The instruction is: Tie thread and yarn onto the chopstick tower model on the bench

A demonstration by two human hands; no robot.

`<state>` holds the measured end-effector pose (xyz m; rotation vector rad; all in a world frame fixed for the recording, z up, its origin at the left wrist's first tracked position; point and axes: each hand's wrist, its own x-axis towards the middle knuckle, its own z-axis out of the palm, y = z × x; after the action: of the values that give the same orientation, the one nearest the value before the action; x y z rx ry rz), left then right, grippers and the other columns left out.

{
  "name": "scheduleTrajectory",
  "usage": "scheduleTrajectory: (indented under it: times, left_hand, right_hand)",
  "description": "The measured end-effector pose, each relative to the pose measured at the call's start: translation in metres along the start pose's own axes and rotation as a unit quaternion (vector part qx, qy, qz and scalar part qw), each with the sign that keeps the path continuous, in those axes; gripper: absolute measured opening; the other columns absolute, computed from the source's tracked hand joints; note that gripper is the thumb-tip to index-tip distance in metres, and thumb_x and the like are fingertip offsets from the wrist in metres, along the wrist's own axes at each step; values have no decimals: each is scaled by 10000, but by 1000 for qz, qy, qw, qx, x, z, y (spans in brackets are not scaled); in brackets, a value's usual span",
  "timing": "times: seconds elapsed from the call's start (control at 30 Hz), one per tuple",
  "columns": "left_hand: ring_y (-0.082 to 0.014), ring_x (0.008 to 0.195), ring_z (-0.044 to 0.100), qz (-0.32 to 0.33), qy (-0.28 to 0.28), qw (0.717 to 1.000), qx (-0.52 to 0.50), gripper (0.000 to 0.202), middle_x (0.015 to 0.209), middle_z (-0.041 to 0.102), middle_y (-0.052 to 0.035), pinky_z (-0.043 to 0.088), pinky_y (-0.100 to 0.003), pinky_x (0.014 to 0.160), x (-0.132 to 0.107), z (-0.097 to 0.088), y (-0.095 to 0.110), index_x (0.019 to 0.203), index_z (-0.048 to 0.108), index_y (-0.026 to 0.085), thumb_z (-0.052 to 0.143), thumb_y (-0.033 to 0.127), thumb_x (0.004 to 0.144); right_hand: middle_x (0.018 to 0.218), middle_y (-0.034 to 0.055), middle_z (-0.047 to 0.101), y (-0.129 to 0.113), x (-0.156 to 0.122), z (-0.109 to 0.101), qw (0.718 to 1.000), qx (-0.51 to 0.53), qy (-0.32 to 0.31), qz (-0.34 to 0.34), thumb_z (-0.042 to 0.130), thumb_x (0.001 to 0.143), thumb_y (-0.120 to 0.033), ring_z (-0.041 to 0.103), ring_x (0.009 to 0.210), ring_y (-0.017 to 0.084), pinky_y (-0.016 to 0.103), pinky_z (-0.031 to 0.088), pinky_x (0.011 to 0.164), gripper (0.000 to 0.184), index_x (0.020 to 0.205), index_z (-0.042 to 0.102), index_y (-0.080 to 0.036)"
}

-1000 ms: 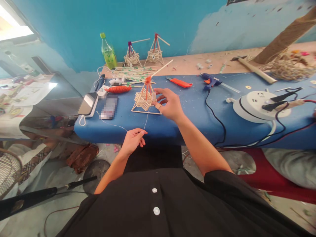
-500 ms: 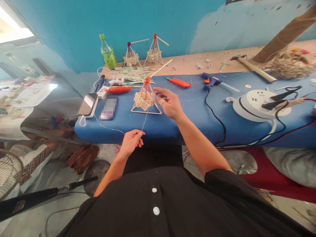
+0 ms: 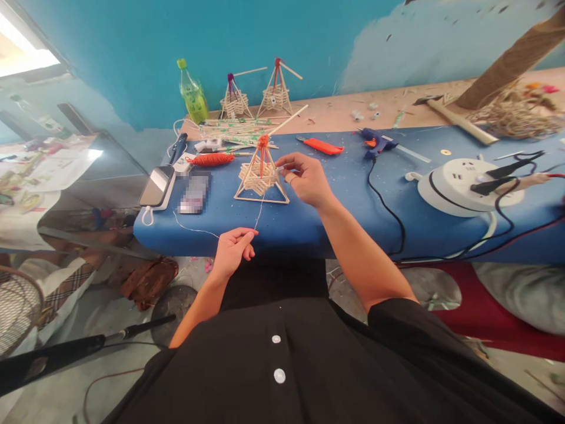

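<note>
The stick frame, a pyramid of pale rods bound with orange cord at its peak, stands upright on the blue tabletop, near the middle, with one long rod slanting from its top toward the far right. The left hand, at the near edge, pinches a thin string between thumb and fingers; one length runs up to the frame's base, the other trails left across the table. The right hand is at the frame's right side, fingers curled toward the thumb; whether they grasp anything there, I cannot tell. Close behind the frame on its left lie an orange cord bundle and a crowded pile of sticks, with a green bottle and two similar frames farther back by the wall. To the left are a phone and a pixelated object, the latter near the trailing string. Beyond the right hand lies an orange cutter; farther right, a glue gun, its black cable running to the near edge, a white power strip, and a hammer beside a heap of twine.
</note>
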<state>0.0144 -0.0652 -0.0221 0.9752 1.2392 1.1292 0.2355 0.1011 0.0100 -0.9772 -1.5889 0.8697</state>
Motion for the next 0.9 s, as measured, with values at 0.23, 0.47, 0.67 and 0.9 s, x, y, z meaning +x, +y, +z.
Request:
scheduleTrajectory:
  times: [0.23, 0.47, 0.67, 0.9]
  left_hand:
    - [-147, 487, 623, 24, 15, 1000, -7, 519, 451, 592, 41, 531, -277, 578, 5, 2, 2, 1001, 845, 127, 928, 596, 795]
    - [-171, 556, 677, 56, 32, 998, -28, 481, 481, 612, 32, 580, -313, 661, 7, 4, 1, 966, 830, 149, 918, 596, 812]
    - [-172, 545, 666, 62, 31, 997, -30, 470, 472, 595, 34, 568, -319, 665, 5, 1, -2, 917, 826, 159, 927, 607, 815]
    - [-163, 533, 648, 56, 43, 997, -34, 469, 468, 595, 32, 550, -300, 648, 4, -2, -8, 879, 813, 168, 930, 615, 799]
  right_hand:
    - [1037, 46, 786, -2, 1, -3, 999, -3, -14, -47, 650, 840, -263, 660, 852, 164, 336, 543, 809, 221, 1027, 758, -216]
    - [1047, 43, 736, -5, -2, -4, 998, 20, -28, -49, 728, 795, -298, 665, 882, 171, 344, 576, 819, 179, 954, 682, -230]
    - [1052, 33, 755, -13, -7, -7, 999, -29, 5, -36, 683, 801, -265, 643, 913, 175, 307, 520, 743, 215, 1005, 620, -252]
    - [1168, 51, 757, -8, -18, -7, 994, -71, -20, -83, 669, 811, -286, 612, 810, 160, 334, 500, 701, 334, 1142, 628, -260]
